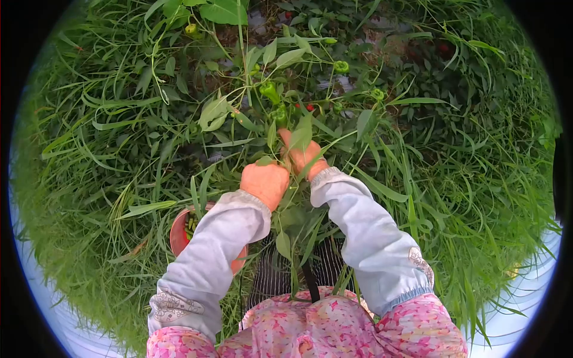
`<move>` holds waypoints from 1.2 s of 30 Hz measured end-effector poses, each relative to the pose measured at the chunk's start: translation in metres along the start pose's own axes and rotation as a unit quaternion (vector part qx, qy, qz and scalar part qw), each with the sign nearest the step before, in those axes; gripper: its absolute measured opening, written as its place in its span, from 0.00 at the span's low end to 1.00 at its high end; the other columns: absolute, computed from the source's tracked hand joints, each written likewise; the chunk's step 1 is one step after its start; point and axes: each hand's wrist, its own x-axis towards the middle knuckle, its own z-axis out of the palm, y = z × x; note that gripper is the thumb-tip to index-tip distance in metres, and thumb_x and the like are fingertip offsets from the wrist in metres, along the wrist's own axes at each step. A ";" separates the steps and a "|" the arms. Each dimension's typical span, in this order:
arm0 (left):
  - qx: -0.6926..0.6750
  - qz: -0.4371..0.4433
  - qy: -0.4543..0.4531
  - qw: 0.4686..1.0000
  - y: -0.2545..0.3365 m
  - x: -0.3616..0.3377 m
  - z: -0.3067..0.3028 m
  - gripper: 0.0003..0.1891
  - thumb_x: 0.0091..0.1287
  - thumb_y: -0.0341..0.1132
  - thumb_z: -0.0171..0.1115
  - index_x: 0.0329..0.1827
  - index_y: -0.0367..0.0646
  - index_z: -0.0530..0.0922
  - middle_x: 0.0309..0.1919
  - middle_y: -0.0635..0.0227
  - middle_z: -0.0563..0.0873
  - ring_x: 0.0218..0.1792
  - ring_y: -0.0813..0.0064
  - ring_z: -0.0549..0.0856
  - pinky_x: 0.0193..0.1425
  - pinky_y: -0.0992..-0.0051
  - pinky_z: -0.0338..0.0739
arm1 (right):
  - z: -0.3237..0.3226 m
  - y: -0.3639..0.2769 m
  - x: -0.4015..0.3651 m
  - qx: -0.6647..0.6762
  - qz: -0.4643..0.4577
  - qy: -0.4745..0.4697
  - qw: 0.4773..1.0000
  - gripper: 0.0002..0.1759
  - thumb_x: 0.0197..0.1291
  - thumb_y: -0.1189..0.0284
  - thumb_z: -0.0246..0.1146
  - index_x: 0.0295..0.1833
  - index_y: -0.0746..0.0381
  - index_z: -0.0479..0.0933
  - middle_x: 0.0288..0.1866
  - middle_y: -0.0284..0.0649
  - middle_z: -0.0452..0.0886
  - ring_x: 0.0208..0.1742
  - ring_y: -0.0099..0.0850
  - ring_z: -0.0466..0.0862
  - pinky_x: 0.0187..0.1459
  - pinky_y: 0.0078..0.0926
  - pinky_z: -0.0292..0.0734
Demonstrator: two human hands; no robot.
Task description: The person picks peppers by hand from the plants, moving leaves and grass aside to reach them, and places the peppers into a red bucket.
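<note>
My left hand point(265, 182) is closed in a fist around the stem of a pepper plant, its fingertips turned out of sight. Just right of it and a little farther out, my right hand point(305, 157) is among the same stems. A leaf point(300, 134) covers part of that hand; one finger points up and the others curl inward, and what they grip is hidden. Above that finger hangs a wrinkled green pepper point(279, 113), close to the fingertip. Another green pepper point(270, 92) hangs higher, with a smaller one point(341, 67) to the right.
A reddish bucket point(179, 234) with green pieces inside stands in the grass, partly behind my left sleeve point(209, 262). Small red fruits point(310, 107) and a yellowish pepper point(191, 28) show among the leaves. Tall grass point(89, 179) surrounds the plants; dark striped cloth point(268, 277) is below my hands.
</note>
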 end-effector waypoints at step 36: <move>-0.401 -0.003 0.052 0.914 -0.004 -0.082 0.013 0.24 0.57 0.44 0.66 0.56 0.50 0.74 0.38 0.58 0.84 0.40 0.54 0.83 0.46 0.64 0.75 | 0.008 -0.007 0.012 -0.020 0.054 -0.055 0.997 0.25 0.56 0.69 0.55 0.61 0.59 0.65 0.36 0.51 0.80 0.36 0.52 0.80 0.37 0.44 0.76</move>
